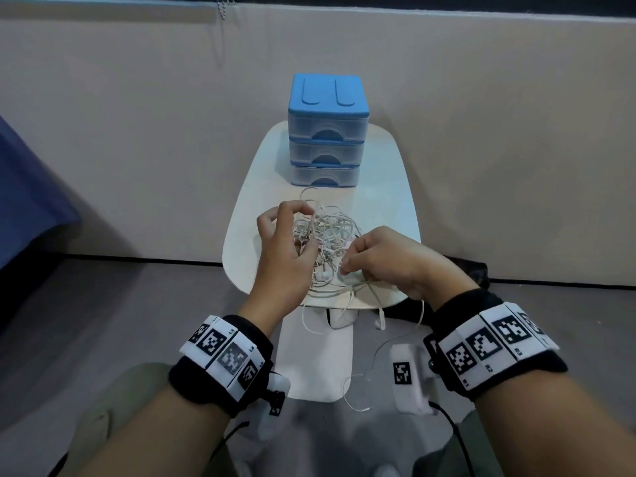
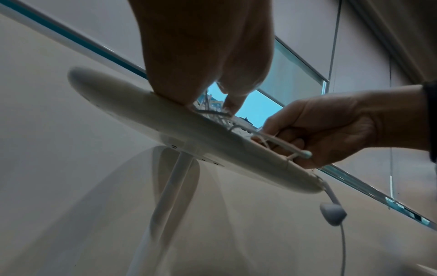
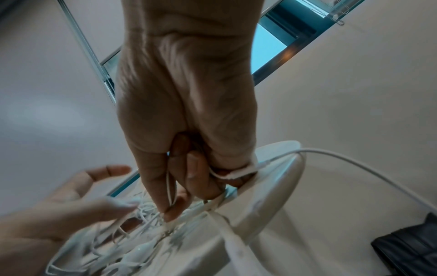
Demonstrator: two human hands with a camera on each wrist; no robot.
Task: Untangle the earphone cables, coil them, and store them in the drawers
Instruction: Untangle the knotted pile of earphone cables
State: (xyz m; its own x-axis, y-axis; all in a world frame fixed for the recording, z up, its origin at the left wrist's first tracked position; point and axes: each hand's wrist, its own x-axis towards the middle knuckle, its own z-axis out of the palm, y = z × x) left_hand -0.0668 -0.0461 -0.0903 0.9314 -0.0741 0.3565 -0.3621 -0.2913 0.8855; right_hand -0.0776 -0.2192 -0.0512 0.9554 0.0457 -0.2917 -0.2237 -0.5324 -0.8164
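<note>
With both the left hand (image 1: 285,242) and right hand (image 1: 382,259) pinching strands in the cable tangle (image 1: 330,242), pulling apart risks tightening knots or dragging the dangling earbud (image 2: 333,214) off the table (image 1: 389,201).

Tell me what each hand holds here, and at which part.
Both hold strands of the cable tangle on the table. The left hand pinches a strand at its top; the right hand grips strands at its near right edge.

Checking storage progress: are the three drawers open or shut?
Shut: all three fronts of the drawer unit sit flush.
</note>
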